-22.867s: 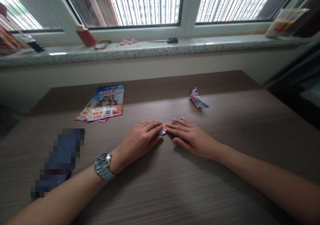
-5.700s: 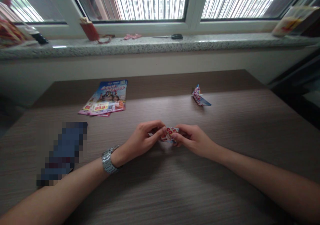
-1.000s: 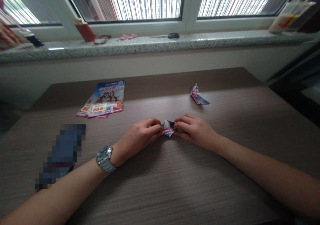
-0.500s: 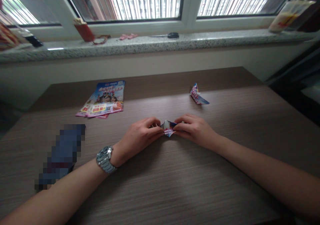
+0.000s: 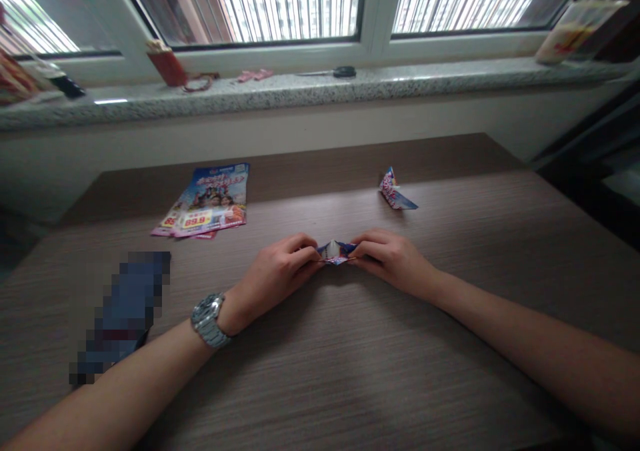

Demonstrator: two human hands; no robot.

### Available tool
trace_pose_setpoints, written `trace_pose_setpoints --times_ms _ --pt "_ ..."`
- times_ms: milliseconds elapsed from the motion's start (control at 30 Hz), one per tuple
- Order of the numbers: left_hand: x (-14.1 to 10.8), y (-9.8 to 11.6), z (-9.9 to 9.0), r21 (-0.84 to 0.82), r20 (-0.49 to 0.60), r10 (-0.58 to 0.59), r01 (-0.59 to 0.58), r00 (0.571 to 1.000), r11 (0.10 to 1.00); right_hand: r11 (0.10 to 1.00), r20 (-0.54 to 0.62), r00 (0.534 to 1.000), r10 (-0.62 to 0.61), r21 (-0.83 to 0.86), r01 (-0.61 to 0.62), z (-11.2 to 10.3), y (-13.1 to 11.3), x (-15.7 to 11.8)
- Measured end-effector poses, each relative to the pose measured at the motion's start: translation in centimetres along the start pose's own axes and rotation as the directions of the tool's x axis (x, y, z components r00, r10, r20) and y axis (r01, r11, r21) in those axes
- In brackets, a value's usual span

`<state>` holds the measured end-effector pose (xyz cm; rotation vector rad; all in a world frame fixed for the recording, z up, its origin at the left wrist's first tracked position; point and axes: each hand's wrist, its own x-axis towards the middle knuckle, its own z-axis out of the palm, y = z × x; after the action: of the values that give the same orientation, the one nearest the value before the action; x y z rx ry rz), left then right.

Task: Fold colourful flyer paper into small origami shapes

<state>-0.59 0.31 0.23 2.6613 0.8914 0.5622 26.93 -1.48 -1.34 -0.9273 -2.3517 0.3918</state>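
Observation:
Between my two hands is a small piece of folded printed paper [image 5: 336, 251], with a pale peak in its middle and blue and pink print on its sides. My left hand [image 5: 283, 264], with a metal watch [image 5: 210, 319] on the wrist, pinches its left end. The fingers of my right hand [image 5: 387, 259] are closed on the right end. Fingertips cover both ends of the paper. Farther back on the right stands another folded paper shape [image 5: 394, 191] in similar colours, apart from my hands.
A few printed flyers [image 5: 213, 201] lie overlapped at the back left of the wooden table [image 5: 350, 371]. A pixelated dark blue object [image 5: 127, 304] is beside my left forearm. On the granite sill [image 5: 280, 94] are scissors [image 5: 343, 72], a red box [image 5: 167, 63] and a plastic cup [image 5: 575, 34].
The folded paper's front point has lifted and flattened, and its two ends are drawn slightly apart. Both hands keep their hold in nearly the same place.

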Motion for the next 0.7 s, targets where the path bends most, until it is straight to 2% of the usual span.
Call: trace_pose_setpoints --times_ms 167,500,700 --pt "0.17 0.08 0.06 0.002 -0.016 -0.016 0.016 1.000 1.000 1.000 -0.009 1.000 0.027 0.014 -0.027 0.12 0.06 0.00" --pt "0.26 0.18 0.31 0.016 0.000 0.041 -0.041 0.999 0.999 1.000 -0.031 1.000 -0.002 0.016 0.002 0.33 -0.02 0.05" --pt "0.36 0.60 0.76 -0.005 -0.061 0.008 -0.008 0.998 1.000 1.000 -0.029 0.999 -0.020 -0.001 0.020 0.41 -0.23 0.16"
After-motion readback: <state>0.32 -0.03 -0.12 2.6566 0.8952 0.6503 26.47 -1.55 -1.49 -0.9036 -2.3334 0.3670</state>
